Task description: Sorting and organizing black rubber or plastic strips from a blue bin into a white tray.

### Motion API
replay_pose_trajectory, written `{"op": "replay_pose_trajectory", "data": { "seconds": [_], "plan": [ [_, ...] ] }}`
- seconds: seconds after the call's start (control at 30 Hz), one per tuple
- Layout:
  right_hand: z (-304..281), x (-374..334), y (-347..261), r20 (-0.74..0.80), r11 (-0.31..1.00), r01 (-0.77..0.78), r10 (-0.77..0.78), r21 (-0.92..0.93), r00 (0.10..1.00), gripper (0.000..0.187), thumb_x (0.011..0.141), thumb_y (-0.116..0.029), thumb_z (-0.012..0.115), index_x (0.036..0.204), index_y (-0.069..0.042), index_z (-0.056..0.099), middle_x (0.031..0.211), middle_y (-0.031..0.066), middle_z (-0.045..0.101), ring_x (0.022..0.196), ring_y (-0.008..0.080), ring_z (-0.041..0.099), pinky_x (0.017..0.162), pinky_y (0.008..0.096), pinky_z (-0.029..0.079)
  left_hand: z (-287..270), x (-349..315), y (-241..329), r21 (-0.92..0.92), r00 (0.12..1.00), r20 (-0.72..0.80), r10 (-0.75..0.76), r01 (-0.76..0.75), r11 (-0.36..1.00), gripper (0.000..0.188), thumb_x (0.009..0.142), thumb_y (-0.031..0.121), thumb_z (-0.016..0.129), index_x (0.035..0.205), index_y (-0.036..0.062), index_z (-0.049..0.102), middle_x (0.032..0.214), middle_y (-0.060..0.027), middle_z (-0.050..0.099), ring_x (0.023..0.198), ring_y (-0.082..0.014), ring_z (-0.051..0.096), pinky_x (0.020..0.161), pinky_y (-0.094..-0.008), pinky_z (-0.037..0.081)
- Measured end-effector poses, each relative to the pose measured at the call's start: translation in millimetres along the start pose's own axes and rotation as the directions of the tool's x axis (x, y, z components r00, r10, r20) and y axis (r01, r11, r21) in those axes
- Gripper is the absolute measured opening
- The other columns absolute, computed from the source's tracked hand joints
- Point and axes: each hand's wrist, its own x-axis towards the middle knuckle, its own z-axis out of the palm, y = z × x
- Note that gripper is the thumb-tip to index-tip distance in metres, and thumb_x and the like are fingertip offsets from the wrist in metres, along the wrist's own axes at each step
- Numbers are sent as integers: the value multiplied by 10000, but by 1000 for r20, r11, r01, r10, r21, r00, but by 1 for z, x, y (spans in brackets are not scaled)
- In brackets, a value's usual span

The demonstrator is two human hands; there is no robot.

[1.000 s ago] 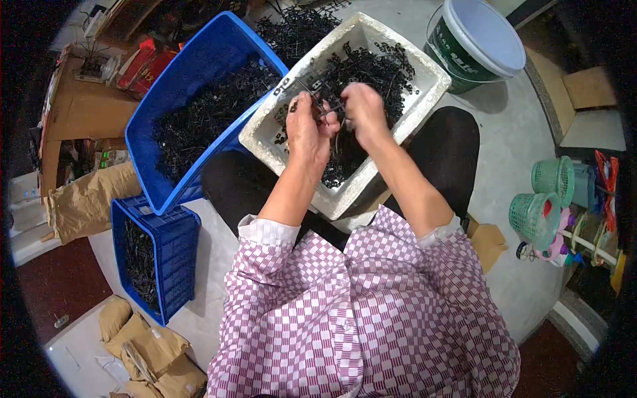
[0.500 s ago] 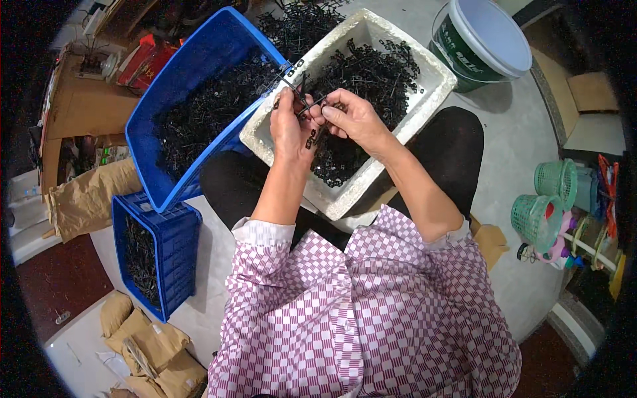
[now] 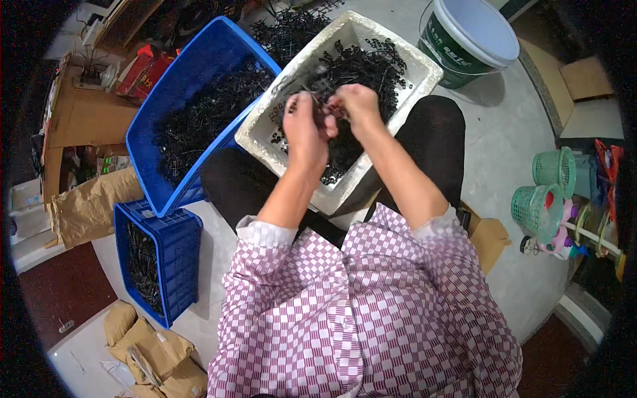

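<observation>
Over the white foam box [image 3: 424, 74] my two hands are close together, both partly smeared by motion. My left hand [image 3: 306, 132] is closed, its fingers curled around small black plastic pieces. Beside it, my right hand [image 3: 360, 107] is closed in a pinch near the left fingertips; what it grips is too blurred to make out. A heap of loose black plastic pieces [image 3: 361, 69], some thin and rod-like, some with small square loops, lies in the box beneath them. The box sits tilted between my legs.
Left of the box, a large blue bin [image 3: 142, 113] holds more black pieces. A smaller blue crate [image 3: 182, 255] of black parts stands below it. Another black pile [image 3: 292, 33] lies behind. A white-and-green bucket [image 3: 458, 50] stands far right, with green baskets [image 3: 536, 211] at the right.
Both hands have shifted and turned over the foam box. The long black rod that stuck out from between my fingers no longer shows there. The whole view has shifted slightly.
</observation>
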Motion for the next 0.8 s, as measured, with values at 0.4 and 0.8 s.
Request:
{"op": "replay_pose_trajectory", "data": {
  "seconds": [0.4,0.8],
  "plan": [
    [-10,-31,-54,557,970,-151,234,-191,797,102,860,-134,504,895,-39,506,707,48,569,678,124,553,603,242,440,-9,-4,12,41,999,-29,-20,21,999,212,920,276,438,885,67,451,608,-26,489,432,-113,462,383,-230,382],
    [-19,0,-34,206,963,-230,199,138,958,75,850,-79,454,875,-36,511,730,63,556,695,150,539,598,246,428,4,-10,-6,101,999,19,-50,48,994,213,910,274,460,880,63,458,612,-25,490,465,-124,476,388,-238,373]
  ]
}}
